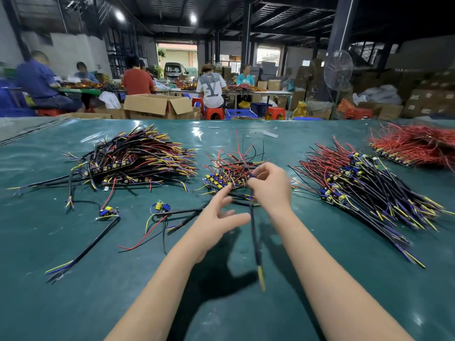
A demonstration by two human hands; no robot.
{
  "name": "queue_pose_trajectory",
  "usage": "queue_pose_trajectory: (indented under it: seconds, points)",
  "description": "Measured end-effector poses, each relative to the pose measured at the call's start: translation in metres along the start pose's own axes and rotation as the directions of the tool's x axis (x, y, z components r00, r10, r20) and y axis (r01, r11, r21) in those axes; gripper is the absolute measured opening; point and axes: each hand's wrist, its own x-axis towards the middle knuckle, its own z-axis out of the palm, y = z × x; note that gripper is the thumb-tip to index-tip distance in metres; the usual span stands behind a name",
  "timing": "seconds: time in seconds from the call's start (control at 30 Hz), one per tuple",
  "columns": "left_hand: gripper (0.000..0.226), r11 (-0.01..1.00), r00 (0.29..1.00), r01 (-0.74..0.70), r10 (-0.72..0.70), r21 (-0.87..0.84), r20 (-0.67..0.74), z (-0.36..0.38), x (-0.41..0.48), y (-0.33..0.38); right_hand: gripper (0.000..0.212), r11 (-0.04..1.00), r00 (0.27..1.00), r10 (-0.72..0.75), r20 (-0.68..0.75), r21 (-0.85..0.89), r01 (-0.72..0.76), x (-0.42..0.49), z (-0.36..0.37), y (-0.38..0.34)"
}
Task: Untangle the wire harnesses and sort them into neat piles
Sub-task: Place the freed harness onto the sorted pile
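Head view, single frame.

Work surface: glossy dark-green sheet covering the table (98, 279), filling the lower two thirds of the frame.

Task items: the wire harnesses lie in four piles across the middle of the frame.
- Left of centre: large heap of black, yellow and blue wires (138, 158), with small circuit boards along its near edge.
- Centre: small tangled bundle of red and black wires (231, 168), directly beyond the hands.
- Right of centre: long fanned pile of red and black wires (357, 183), yellow tips pointing lower right.
- Upper right edge: heap of mostly red wires (418, 146).

Two loose single harnesses (108, 212) (160, 207) lie apart from the piles at lower left, leads sprawled on the sheet.

Hands: the right hand (269, 187) has its fingers curled, pinching the top of a dark sheathed cable with a yellow tip (253, 230). The cable hangs from the pinch toward the bottom of the frame, above the sheet. The left hand (219, 215) is spread, fingers straight, and holds nothing. Its forefinger reaches the near edge of the central bundle. The two hands are close together, with the cable between them.

Background, upper frame: seated workers at tables, an open cardboard box (157, 105), red stools, and a pedestal fan (338, 70).
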Motion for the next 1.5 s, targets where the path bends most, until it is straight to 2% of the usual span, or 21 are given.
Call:
queue_pose_trajectory:
  seconds: [0.07, 0.13, 0.2, 0.3, 0.4, 0.5, 0.57, 0.63, 0.7, 0.77, 0.83, 0.87, 0.93, 1.0, 1.03, 1.1, 1.17, 1.3, 1.4, 1.43, 1.5]
  points:
    - [0.077, 0.999, 0.998, 0.031, -0.033, -0.024, -0.057, -0.005, 0.001, 0.002, 0.012, 0.966, 0.997, -0.072, -0.035, -0.251, 0.061, 0.015, -0.011, 0.003]
    - [0.064, 0.998, 0.994, 0.049, -0.053, -0.05, -0.091, -0.009, 0.001, 0.003, 0.02, 0.869, 0.994, -0.104, -0.012, -0.487, 0.085, 0.03, -0.022, 0.009]
    - [0.049, 0.997, 0.993, 0.054, -0.059, -0.049, -0.104, -0.011, 0.0, 0.003, 0.024, 0.759, 0.994, -0.106, 0.015, -0.644, 0.091, 0.044, -0.036, 0.018]
    - [0.044, 0.997, 0.994, 0.055, -0.06, -0.056, -0.093, -0.012, 0.001, 0.003, 0.028, 0.57, 0.994, -0.11, -0.008, -0.82, 0.056, 0.064, -0.067, 0.038]
    - [0.042, 0.998, 0.996, 0.063, -0.064, -0.03, -0.059, -0.012, 0.003, 0.002, 0.032, 0.366, 0.997, -0.063, -0.041, -0.93, -0.015, 0.078, -0.096, 0.057]
    - [0.039, 0.997, 0.997, 0.074, -0.074, 0.016, -0.027, -0.011, 0.004, 0.001, 0.03, 0.294, 0.994, 0.069, -0.083, -0.951, -0.1, 0.077, -0.111, 0.073]
    - [0.036, 0.993, 0.997, 0.06, -0.055, 0.101, -0.047, -0.011, 0.004, 0.0, 0.033, 0.274, 0.995, 0.086, -0.06, -0.958, -0.082, 0.07, -0.106, 0.081]
    - [0.029, 0.94, 0.987, -0.007, 0.062, 0.342, -0.151, -0.013, 0.005, -0.001, 0.036, 0.342, 1.0, 0.015, 0.005, -0.94, -0.001, 0.058, -0.088, 0.083]
    - [0.021, 0.794, 0.921, -0.032, 0.259, 0.607, -0.29, -0.017, 0.005, 0.0, 0.038, 0.532, 0.997, -0.059, 0.04, -0.844, 0.066, 0.042, -0.059, 0.076]
    - [0.021, 0.717, 0.824, -0.006, 0.399, 0.697, -0.403, -0.027, 0.004, 0.0, 0.039, 0.715, 0.994, -0.091, 0.056, -0.691, 0.104, 0.023, -0.025, 0.063]
    - [0.032, 0.683, 0.735, 0.078, 0.452, 0.726, -0.505, -0.04, 0.004, 0.0, 0.038, 0.831, 0.991, -0.1, 0.093, -0.539, 0.134, 0.002, 0.007, 0.049]
    - [0.043, 0.678, 0.72, 0.159, 0.417, 0.717, -0.554, -0.047, 0.003, -0.002, 0.037, 0.869, 0.987, -0.104, 0.121, -0.471, 0.15, -0.008, 0.02, 0.042]
    - [0.063, 0.655, 0.76, 0.341, 0.23, 0.674, -0.608, -0.061, 0.003, -0.005, 0.034, 0.907, 0.971, -0.116, 0.211, -0.374, 0.19, -0.024, 0.039, 0.032]
    - [0.063, 0.583, 0.812, 0.432, 0.08, 0.688, -0.578, -0.069, 0.002, -0.012, 0.032, 0.91, 0.936, -0.152, 0.317, -0.326, 0.258, -0.033, 0.047, 0.028]
    - [0.055, 0.567, 0.824, 0.432, 0.068, 0.701, -0.563, -0.071, 0.002, -0.015, 0.031, 0.906, 0.919, -0.17, 0.356, -0.311, 0.288, -0.035, 0.048, 0.028]
    - [0.042, 0.625, 0.81, 0.395, 0.109, 0.673, -0.576, -0.074, 0.002, -0.015, 0.03, 0.905, 0.896, -0.171, 0.41, -0.295, 0.308, -0.038, 0.046, 0.029]
    - [0.046, 0.709, 0.793, 0.35, 0.124, 0.612, -0.596, -0.073, 0.002, -0.015, 0.029, 0.913, 0.891, -0.154, 0.428, -0.283, 0.293, -0.038, 0.045, 0.03]
    - [0.056, 0.783, 0.77, 0.283, 0.159, 0.554, -0.618, -0.061, 0.002, -0.016, 0.032, 0.921, 0.878, -0.14, 0.458, -0.265, 0.286, -0.039, 0.044, 0.028]
    - [0.039, 0.944, 0.666, 0.128, 0.146, 0.305, -0.731, -0.057, 0.001, -0.007, 0.031, 0.919, 0.871, -0.14, 0.471, -0.265, 0.291, -0.041, 0.045, 0.027]
    - [0.035, 0.97, 0.659, 0.05, 0.147, 0.237, -0.738, -0.056, 0.001, -0.003, 0.03, 0.938, 0.874, -0.134, 0.467, -0.224, 0.264, -0.041, 0.046, 0.026]
    - [0.034, 0.991, 0.729, -0.127, 0.118, 0.036, -0.675, -0.049, 0.001, 0.005, 0.024, 0.991, 0.876, -0.12, 0.467, 0.01, 0.13, -0.042, 0.045, 0.019]
